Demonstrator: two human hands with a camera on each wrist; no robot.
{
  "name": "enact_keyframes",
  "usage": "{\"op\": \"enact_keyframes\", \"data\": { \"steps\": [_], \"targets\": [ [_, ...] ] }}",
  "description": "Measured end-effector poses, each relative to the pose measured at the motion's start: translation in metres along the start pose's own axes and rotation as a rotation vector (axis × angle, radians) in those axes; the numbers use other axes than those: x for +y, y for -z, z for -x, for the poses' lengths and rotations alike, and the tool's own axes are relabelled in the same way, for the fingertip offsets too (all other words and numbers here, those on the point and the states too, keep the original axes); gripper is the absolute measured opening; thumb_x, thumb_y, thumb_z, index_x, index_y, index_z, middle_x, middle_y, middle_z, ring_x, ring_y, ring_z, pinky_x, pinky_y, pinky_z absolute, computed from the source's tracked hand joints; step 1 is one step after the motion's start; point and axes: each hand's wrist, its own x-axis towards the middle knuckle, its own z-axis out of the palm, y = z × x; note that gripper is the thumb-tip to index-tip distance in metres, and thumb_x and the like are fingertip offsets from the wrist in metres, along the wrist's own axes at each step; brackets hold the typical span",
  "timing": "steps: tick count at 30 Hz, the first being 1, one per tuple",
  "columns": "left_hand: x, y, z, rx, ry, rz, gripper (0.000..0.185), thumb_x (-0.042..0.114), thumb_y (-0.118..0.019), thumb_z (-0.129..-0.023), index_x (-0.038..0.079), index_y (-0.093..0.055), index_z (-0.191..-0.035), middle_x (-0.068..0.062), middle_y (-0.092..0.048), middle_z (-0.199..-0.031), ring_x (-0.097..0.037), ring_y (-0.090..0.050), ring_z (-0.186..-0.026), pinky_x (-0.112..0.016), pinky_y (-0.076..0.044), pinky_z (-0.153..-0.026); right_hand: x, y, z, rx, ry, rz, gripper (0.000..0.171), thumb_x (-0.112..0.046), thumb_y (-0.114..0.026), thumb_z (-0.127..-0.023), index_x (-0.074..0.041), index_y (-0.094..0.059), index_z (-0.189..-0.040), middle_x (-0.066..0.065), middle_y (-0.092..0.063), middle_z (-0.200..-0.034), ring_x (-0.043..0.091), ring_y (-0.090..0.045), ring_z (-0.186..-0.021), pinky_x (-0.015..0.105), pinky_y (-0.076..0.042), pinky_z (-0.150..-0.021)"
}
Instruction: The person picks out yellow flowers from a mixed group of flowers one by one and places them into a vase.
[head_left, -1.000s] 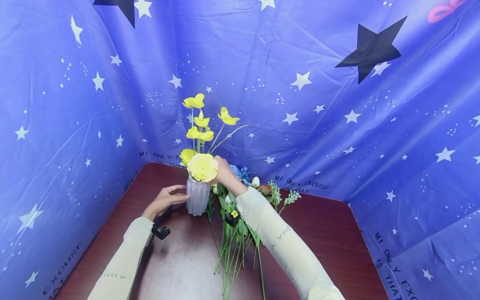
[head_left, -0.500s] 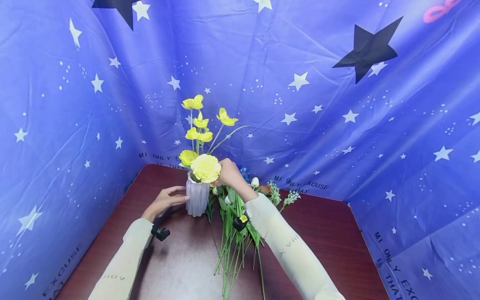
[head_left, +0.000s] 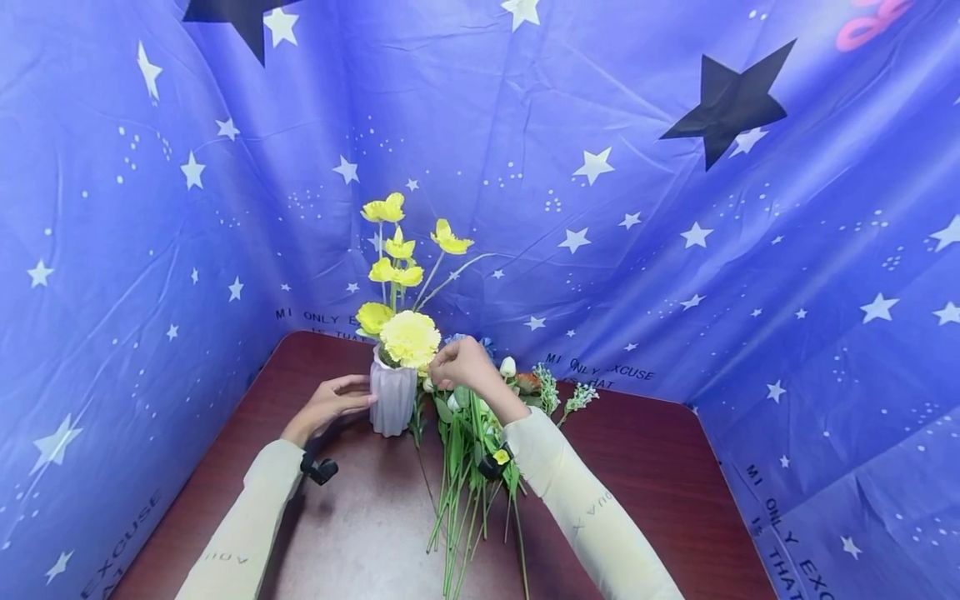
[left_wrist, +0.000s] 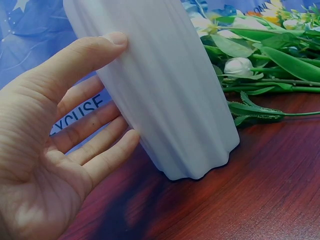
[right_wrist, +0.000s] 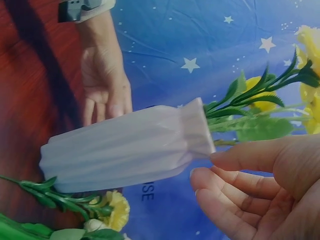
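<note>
the white ribbed vase (head_left: 393, 402) stands upright toward the far left of the dark red table (head_left: 660, 467), with a round yellow bloom (head_left: 409, 337) at its mouth and taller yellow flowers (head_left: 396, 250) rising behind it. the left hand (head_left: 330, 402) is laid against the vase's left side, fingers straight and thumb resting high on the wall, so the vase is steadied rather than clasped. the right hand (head_left: 463, 363) is held just right of the vase's rim, fingers loosely bent and nothing gripped, as the right wrist view shows. a bundle of loose stems (head_left: 468, 479) lies on the table just right of the vase, running toward the near edge.

a tip-over is judged the main risk: the vase is narrow and top-heavy with tall stems, and it is only braced from one side, so a nudge of the rim toward the right could topple it onto the loose stems. the round bloom sits low and could be knocked askew by a brushing finger.
</note>
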Motion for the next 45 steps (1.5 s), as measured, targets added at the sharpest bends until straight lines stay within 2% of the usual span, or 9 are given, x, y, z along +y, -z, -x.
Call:
{"op": "enact_keyframes", "data": {
  "steps": [3, 7, 9, 14, 20, 24, 28, 36, 45],
  "targets": [
    [-0.001, 0.000, 0.001, -0.005, -0.005, -0.005, 0.065, 0.013, -0.076, -0.093, -0.011, -0.045, -0.145, -0.032, -0.053, -0.144, -0.011, -0.066, -0.112, -0.052, -0.053, -0.107, 0.009, -0.004, 0.000, -0.005, -0.014, -0.007, 0.011, 0.000, -0.072, -0.083, 0.002, -0.079, -0.092, 0.013, -0.078, -0.096, 0.013, -0.067, -0.061, 0.035, -0.066, -0.070],
    [-0.003, -0.001, 0.001, 0.003, 0.004, 0.009, 0.063, 0.010, -0.076, -0.092, -0.010, -0.047, -0.144, -0.031, -0.055, -0.143, -0.010, -0.067, -0.111, -0.051, -0.053, -0.107, 0.019, -0.008, 0.001, -0.013, -0.036, 0.008, 0.012, 0.002, -0.070, -0.082, 0.000, -0.079, -0.090, 0.013, -0.077, -0.088, 0.012, -0.065, -0.060, 0.040, -0.066, -0.076],
    [-0.003, -0.001, 0.001, 0.004, 0.000, 0.009, 0.062, 0.009, -0.075, -0.092, -0.010, -0.047, -0.144, -0.031, -0.055, -0.142, -0.011, -0.067, -0.111, -0.051, -0.053, -0.107, 0.024, -0.011, 0.002, -0.020, -0.041, 0.023, 0.011, 0.001, -0.070, -0.082, -0.001, -0.080, -0.088, 0.015, -0.076, -0.084, 0.012, -0.065, -0.060, 0.037, -0.066, -0.073],
    [-0.003, 0.000, -0.001, 0.012, 0.002, 0.003, 0.062, 0.009, -0.076, -0.092, -0.009, -0.048, -0.144, -0.030, -0.056, -0.142, -0.010, -0.067, -0.110, -0.050, -0.054, -0.106, 0.037, -0.018, 0.005, -0.021, -0.064, 0.058, 0.007, -0.002, -0.073, -0.083, -0.005, -0.080, -0.083, 0.012, -0.076, -0.094, 0.016, -0.068, -0.063, 0.029, -0.064, -0.066],
    [-0.001, 0.002, 0.000, -0.008, -0.019, 0.019, 0.063, 0.008, -0.074, -0.093, -0.012, -0.045, -0.144, -0.031, -0.055, -0.141, -0.006, -0.067, -0.107, -0.052, -0.052, -0.108, 0.053, -0.033, 0.009, -0.041, -0.076, 0.092, 0.006, -0.003, -0.075, -0.085, -0.004, -0.079, -0.080, 0.009, -0.074, -0.073, 0.021, -0.070, -0.064, 0.039, -0.066, -0.070],
    [0.000, 0.002, 0.001, -0.014, -0.030, 0.029, 0.062, 0.006, -0.073, -0.093, -0.013, -0.044, -0.144, -0.031, -0.056, -0.141, -0.004, -0.067, -0.106, -0.053, -0.051, -0.108, 0.066, -0.046, 0.009, -0.045, -0.094, 0.079, 0.006, 0.000, -0.074, -0.085, 0.001, -0.078, -0.080, 0.007, -0.074, -0.074, 0.033, -0.073, -0.068, 0.046, -0.066, -0.073],
    [0.000, 0.002, 0.001, -0.018, -0.036, 0.022, 0.062, 0.007, -0.073, -0.093, -0.014, -0.044, -0.144, -0.031, -0.056, -0.141, -0.004, -0.067, -0.106, -0.052, -0.052, -0.108, 0.079, -0.058, 0.008, -0.035, -0.095, 0.101, 0.009, 0.003, -0.072, -0.084, 0.001, -0.078, -0.078, 0.013, -0.074, -0.071, 0.040, -0.075, -0.072, 0.050, -0.066, -0.073],
    [-0.002, 0.001, 0.000, -0.021, -0.031, 0.024, 0.063, 0.008, -0.074, -0.093, -0.013, -0.044, -0.144, -0.033, -0.055, -0.141, -0.005, -0.067, -0.106, -0.051, -0.053, -0.107, 0.090, -0.073, 0.008, -0.029, -0.104, 0.159, 0.008, 0.008, -0.071, -0.080, 0.006, -0.077, -0.077, 0.018, -0.073, -0.066, 0.032, -0.072, -0.059, 0.045, -0.066, -0.063],
    [-0.001, 0.001, 0.000, -0.020, -0.031, 0.017, 0.062, 0.008, -0.073, -0.093, -0.013, -0.044, -0.144, -0.034, -0.054, -0.141, -0.005, -0.067, -0.107, -0.051, -0.053, -0.107, 0.100, -0.094, 0.009, -0.023, -0.161, 0.171, 0.014, 0.008, -0.076, -0.074, 0.000, -0.074, -0.062, 0.011, -0.066, -0.051, 0.030, -0.071, -0.052, 0.041, -0.065, -0.058]
  ]
}}
